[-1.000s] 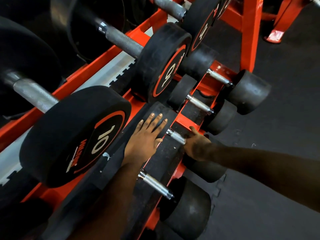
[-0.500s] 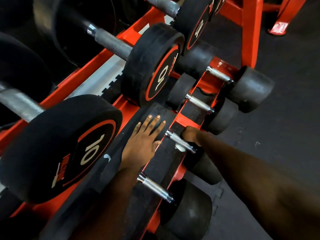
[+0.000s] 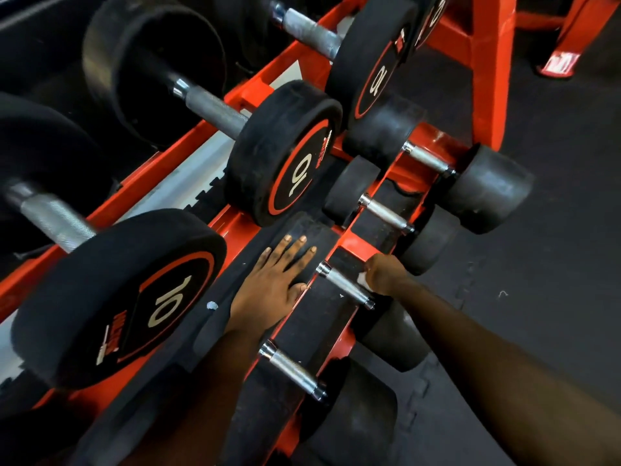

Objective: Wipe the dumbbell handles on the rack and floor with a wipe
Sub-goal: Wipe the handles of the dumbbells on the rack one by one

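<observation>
My left hand (image 3: 274,282) lies flat with straight fingers on the black head of a small dumbbell on the lower tier of the red rack (image 3: 484,95). That dumbbell's chrome handle (image 3: 342,284) runs right from it. My right hand (image 3: 384,274) is curled at the far side of this handle and holds a white wipe (image 3: 363,280), of which only a small corner shows. More chrome handles sit nearby: one nearer me (image 3: 292,369), two farther (image 3: 386,213) (image 3: 426,159).
Large black dumbbells marked 10 (image 3: 114,297) (image 3: 285,153) rest on the upper tier with knurled grey handles. Black rubber floor (image 3: 554,247) lies to the right. A second red frame foot (image 3: 557,65) stands at the top right.
My right hand has moved from the handle's top round to its far side, baring the chrome bar and a corner of the wipe. My left hand stays flat on the dumbbell head.
</observation>
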The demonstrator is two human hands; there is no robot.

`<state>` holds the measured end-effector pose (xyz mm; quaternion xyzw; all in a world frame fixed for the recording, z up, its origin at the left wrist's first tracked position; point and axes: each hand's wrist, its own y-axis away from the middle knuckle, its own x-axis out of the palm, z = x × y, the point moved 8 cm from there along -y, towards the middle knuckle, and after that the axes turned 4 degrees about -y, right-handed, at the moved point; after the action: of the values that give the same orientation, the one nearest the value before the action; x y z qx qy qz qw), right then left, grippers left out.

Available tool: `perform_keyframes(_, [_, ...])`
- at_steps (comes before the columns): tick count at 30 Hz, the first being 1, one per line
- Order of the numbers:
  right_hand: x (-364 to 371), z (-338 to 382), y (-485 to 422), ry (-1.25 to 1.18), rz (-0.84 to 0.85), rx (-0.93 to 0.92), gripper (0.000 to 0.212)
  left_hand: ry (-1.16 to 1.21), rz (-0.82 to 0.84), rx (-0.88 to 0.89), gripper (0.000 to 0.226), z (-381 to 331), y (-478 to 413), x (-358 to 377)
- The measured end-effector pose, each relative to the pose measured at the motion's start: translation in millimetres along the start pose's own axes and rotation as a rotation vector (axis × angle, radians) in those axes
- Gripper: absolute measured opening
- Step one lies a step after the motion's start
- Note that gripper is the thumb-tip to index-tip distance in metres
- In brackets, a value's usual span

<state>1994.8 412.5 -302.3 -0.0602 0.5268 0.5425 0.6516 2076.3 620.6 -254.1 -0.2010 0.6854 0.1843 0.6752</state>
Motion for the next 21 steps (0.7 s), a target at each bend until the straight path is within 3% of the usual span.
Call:
perform_keyframes(4, [-26.8,-20.8,21.3,-0.619,-0.134,0.124,0.033,0.019,0.008,0.004,0.069,0.1,-0.1,-2.3])
perform_keyframes(8, [-31.4,-36.1,54.8,-1.019,-0.094,0.201,0.032,0.018,0.027,0.006,0.066,-5.2,1.8,-10.7])
perform_keyframes(12, [-47.4,-43.2,67.9,-1.143,-0.096,0.154,0.03,-0.015,-0.085,-0.096,0.048,-14.4,-11.6,-25.2])
perform_keyframes(15, [-57.7,-45.6,56.2,-1.27,-0.084,0.153,0.033,0.01,-0.068,-0.092,0.035,-38.2,-64.0,-31.0])
perform_keyframes(18, [-71.0,-48.2,32.1,-1.22,-0.116,0.135,0.022,0.113,-0.081,-0.039,0.045,-46.2,-122.2,-33.0])
perform_keyframes(20, [-78.2,-55.8,17.0,-1.1,-0.201,0.114,0.004,0.105,-0.037,-0.002,0.055,-46.5,-155.4,-27.4])
perform_keyframes(21, [-80.6,-61.1,14.6,-1.032,-0.247,0.126,0.006,0.074,0.001,0.023,0.06,-48.5,-164.5,-25.0])
